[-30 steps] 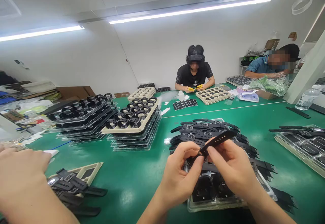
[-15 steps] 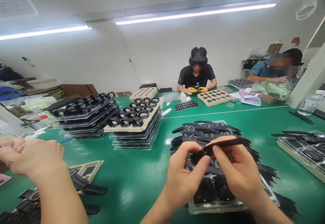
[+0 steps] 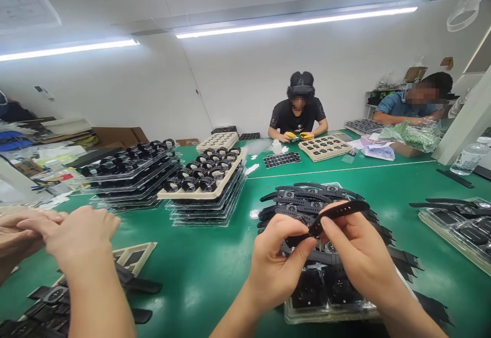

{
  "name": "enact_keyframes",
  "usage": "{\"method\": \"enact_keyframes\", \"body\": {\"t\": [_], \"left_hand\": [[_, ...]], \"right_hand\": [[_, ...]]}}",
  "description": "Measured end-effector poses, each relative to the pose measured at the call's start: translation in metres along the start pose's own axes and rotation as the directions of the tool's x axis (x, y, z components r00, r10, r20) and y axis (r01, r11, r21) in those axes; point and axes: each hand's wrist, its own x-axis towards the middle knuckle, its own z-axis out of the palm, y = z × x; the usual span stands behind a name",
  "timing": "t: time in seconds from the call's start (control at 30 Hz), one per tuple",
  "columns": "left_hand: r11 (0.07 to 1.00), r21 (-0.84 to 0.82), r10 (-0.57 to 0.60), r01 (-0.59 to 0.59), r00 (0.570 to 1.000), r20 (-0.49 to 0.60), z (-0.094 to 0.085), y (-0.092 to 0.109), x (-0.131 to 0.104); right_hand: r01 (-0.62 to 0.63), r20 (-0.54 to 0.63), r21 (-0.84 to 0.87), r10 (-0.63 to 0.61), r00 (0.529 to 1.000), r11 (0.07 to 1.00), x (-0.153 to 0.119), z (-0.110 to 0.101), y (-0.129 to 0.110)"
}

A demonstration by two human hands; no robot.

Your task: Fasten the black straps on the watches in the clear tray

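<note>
A black watch strap point(image 3: 343, 211) with a row of holes is held between my two hands, above a clear tray point(image 3: 307, 315) of black watches. My left hand point(image 3: 278, 261) pinches the dark part at its left end, mostly hidden by the fingers. My right hand point(image 3: 358, 248) is closed round the strap from the right, thumb on top, and the free end points right. Several watches with straps point(image 3: 291, 208) lie in rows behind and below my hands.
Stacked trays of looped watches point(image 3: 203, 184) stand left of centre, with another stack point(image 3: 130, 174) beside them. A neighbour's hands point(image 3: 72, 230) reach in at left over more watches. Another tray point(image 3: 460, 225) lies at right. Two people sit across the table.
The strap has turned a little in my hands and its free end has shifted slightly left. The neighbour's hands at left have moved right.
</note>
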Motion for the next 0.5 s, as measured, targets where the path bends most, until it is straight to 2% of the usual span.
{"method": "enact_keyframes", "body": {"t": [0.1,0.17,0.27,0.33,0.4,0.5], "left_hand": [[0.995,0.079,0.051,-0.053,0.998,0.026,-0.001,0.005,0.002],[0.965,0.224,0.130,-0.139,0.990,0.052,0.000,0.010,0.004],[0.813,0.522,0.260,-0.258,0.963,0.071,0.002,0.016,0.005],[0.691,0.668,0.298,-0.276,0.951,0.084,0.003,0.018,0.004],[0.623,0.730,0.297,-0.281,0.948,0.112,0.004,0.018,0.003],[0.631,0.722,0.276,-0.284,0.952,0.133,0.004,0.017,0.002]], "right_hand": [[0.027,-0.019,0.054,-0.026,0.999,0.998,0.000,0.001,0.001],[0.088,-0.066,0.052,-0.085,0.994,0.995,0.000,0.003,0.002],[0.210,-0.095,-0.081,-0.217,0.971,0.974,0.000,0.006,0.003],[0.278,-0.097,-0.193,-0.300,0.949,0.941,-0.001,0.007,0.003],[0.326,-0.091,-0.284,-0.364,0.927,0.902,0.000,0.009,0.003],[0.368,-0.075,-0.361,-0.420,0.904,0.857,0.000,0.010,0.002]]}}
